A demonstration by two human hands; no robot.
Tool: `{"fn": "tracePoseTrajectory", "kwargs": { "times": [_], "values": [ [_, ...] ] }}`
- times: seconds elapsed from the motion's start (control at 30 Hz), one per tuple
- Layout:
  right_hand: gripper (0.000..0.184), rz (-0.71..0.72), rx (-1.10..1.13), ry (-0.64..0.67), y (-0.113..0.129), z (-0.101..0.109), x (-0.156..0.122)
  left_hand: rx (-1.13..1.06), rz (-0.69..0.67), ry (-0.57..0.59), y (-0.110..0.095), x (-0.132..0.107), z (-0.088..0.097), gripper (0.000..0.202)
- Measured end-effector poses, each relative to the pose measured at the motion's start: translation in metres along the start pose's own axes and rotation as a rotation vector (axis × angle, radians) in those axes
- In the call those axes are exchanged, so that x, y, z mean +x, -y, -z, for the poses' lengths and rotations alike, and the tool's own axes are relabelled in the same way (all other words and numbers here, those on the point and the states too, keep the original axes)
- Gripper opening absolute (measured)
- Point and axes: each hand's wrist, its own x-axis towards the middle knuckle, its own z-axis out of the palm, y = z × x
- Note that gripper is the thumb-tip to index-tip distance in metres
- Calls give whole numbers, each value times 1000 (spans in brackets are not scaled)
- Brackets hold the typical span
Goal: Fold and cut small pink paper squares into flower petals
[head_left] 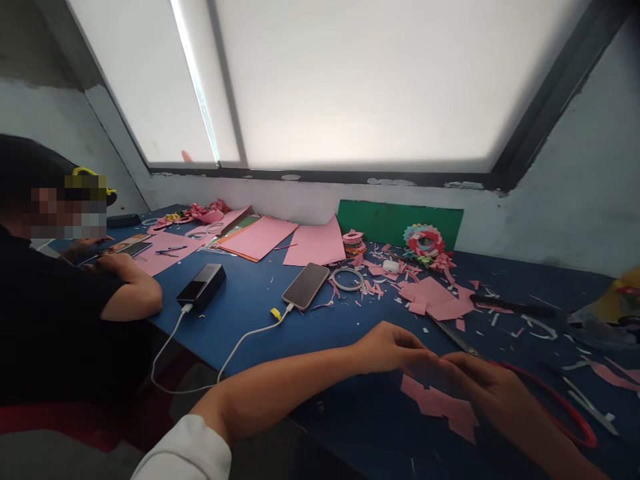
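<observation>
Both hands (440,367) over pink scraps (440,403) (near table edge (325,433)).

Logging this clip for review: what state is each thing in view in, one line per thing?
left hand: fingertips meeting the right hand, grip unclear
right hand: over pink paper scraps, grip unclear
pink paper scraps: cut, flat on the table
scissors: lying on the table, red handle
phone: face up, screen dark, cable attached
power bank: lying flat, cable plugged in
green sheet: leaning against the wall
</observation>
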Motion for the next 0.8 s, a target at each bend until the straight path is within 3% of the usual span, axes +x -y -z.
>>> {"fn": "tracePoseTrajectory", "kwargs": {
  "times": [0.37,0.8],
  "values": [
    [31,-98,155,-115,6,-7,0,19,19,-88,-1,1,-2,40],
    [33,-42,262,-104,5,-10,1,63,-9,-72,-1,4,-6,37]
  ]
}}
